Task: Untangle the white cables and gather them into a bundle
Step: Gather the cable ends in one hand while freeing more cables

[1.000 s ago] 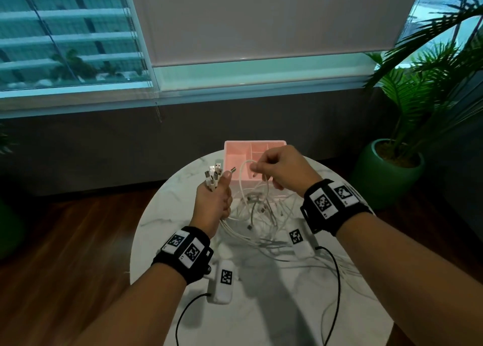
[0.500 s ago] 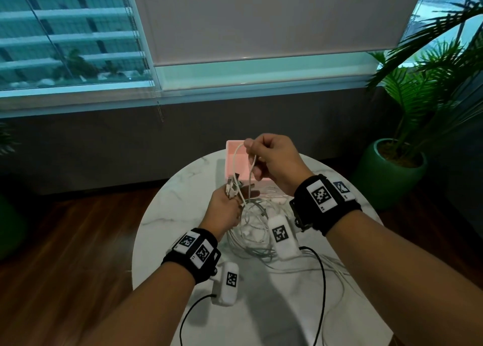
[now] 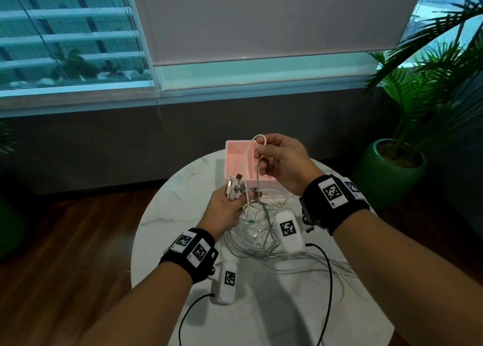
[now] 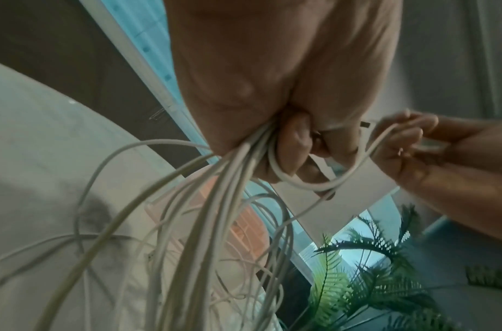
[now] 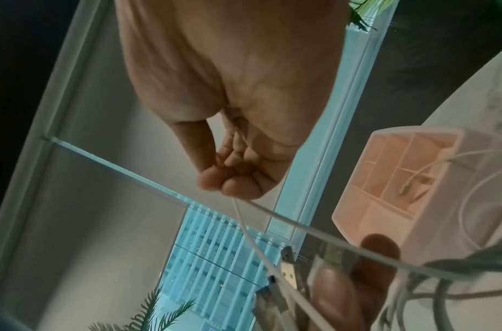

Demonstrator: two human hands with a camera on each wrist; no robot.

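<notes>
1. Partway there, by the look of it: the left hand [image 3: 226,209] grips a clutch of plug ends [image 3: 235,187], fanned upward above its fist, so several cables seem already sorted at one end.
2. Plenty left, though. Most of the white cables [image 3: 257,237] lie in a loose snarl on the marble tabletop [image 3: 167,230], trailing off toward the right edge (no neat bundle yet).
3. The wrist view confirms it: many strands pour out below the left fist, fingers curled tight round them [image 4: 215,201].
4. The right hand [image 3: 283,165] is raised above the pink organiser box [image 3: 236,160], pinching one cable loop [image 3: 257,139] between thumb and fingertips [image 5: 230,183]; the other fingers are curled in.
5. That loop runs down to the left fist, both forearms angled in over the tabletop.
6. My read: this strand is being drawn clear of the tangle.
</notes>
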